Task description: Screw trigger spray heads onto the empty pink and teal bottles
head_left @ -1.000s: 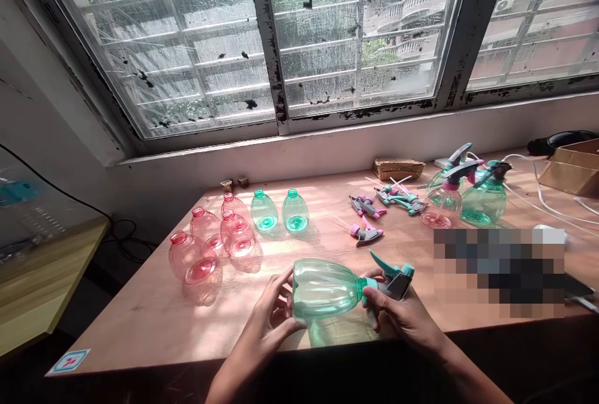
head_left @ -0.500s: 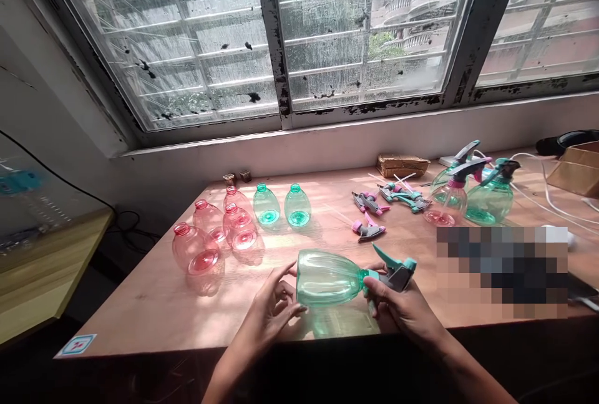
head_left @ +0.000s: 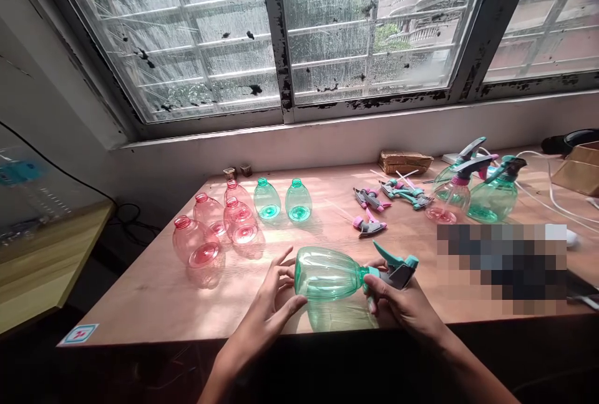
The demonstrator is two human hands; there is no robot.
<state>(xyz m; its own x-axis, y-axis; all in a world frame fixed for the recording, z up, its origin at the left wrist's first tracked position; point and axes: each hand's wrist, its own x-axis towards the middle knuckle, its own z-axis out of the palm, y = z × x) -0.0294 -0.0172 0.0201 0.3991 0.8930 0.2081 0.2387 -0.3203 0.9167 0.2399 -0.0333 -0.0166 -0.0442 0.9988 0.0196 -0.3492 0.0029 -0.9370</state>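
Observation:
A clear green spray bottle (head_left: 327,274) lies on its side just above the wooden table's (head_left: 154,292) front edge, base to the left. My left hand (head_left: 271,304) cups its base with the fingers spread around it. My right hand (head_left: 397,304) is closed around the bottle's neck and the teal and grey trigger head (head_left: 395,267) fitted on it.
Several empty pink bottles (head_left: 213,229) and two green ones (head_left: 283,201) stand at the left. Loose trigger heads (head_left: 384,204) lie in the middle back. Three finished spray bottles (head_left: 472,186) stand at the right, near white cables and a cardboard box (head_left: 580,170). A window runs behind.
The bottle and both hands have stayed almost in place. The left fingers have shifted slightly on the base, and the view has tilted up a little.

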